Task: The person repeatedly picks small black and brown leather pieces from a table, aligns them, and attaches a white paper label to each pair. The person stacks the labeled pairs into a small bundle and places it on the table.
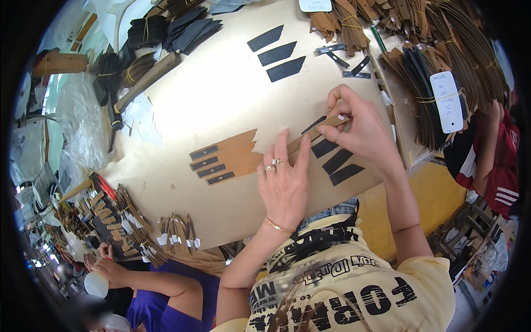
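We have both hands over a smooth tan worktable (177,160), set a little apart and joined by one slim brown leather-like strip (316,131) that slants up to the right between them. Our right hand (362,133) has its thumb and fingers closed in a pinch on the strip's upper end, beside a tiny white tag (341,117). Our left hand (284,191), with rings on its fingers, is spread and palm down, its index fingertip touching the strip's lower part; it grips nothing that we can see. A narrow black sliver (313,125) lies along the strip's far edge, and we cannot tell whether it is attached.

Left of our left hand lie four light-brown leather-like strips (235,154), side by side, each with a dark piece at its left end. Just below our right hand we see dark slanted pieces (335,160), and farther up the table three black slanted panels (276,53) stand in a stepped row. At the right, a thick bundle of dark strips (417,83) bears a white label (447,102)
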A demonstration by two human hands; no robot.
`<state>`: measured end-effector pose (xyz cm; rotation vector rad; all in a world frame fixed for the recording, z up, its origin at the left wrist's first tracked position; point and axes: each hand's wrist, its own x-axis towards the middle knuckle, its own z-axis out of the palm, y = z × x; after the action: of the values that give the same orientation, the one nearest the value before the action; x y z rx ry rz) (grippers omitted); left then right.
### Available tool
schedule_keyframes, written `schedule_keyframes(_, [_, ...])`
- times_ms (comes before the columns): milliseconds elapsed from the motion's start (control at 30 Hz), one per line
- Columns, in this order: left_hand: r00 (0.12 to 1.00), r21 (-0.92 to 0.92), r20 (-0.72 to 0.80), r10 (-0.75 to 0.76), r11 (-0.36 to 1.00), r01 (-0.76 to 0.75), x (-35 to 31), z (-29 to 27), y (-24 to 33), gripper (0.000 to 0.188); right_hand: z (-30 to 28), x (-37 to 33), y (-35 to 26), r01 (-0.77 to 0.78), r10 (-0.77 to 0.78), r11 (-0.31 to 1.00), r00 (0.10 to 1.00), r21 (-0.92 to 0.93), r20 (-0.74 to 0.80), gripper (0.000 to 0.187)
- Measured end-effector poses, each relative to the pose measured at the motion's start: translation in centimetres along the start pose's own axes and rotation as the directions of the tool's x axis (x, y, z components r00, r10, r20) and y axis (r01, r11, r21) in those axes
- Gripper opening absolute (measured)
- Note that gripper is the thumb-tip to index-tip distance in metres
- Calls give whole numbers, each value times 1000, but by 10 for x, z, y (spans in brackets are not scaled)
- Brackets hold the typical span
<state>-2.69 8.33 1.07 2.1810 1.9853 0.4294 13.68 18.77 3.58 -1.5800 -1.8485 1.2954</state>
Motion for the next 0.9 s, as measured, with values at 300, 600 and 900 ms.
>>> schedule_keyframes(300, [998, 31, 17, -58, 998, 58, -2, -1, 10, 43, 29, -42, -7, 321, -482, 731, 868, -602, -122, 25])
schedule_keyframes(600, [998, 55, -39, -39, 998, 41, -1, 3, 9, 41, 0, -25, 4, 169, -195, 973, 965, -155, -174, 30])
schedule_keyframes(900, [999, 60, -23, -29, 998, 31, -1, 2, 8, 42, 1, -17, 11, -30, 50, 989, 989, 142, -138, 43])
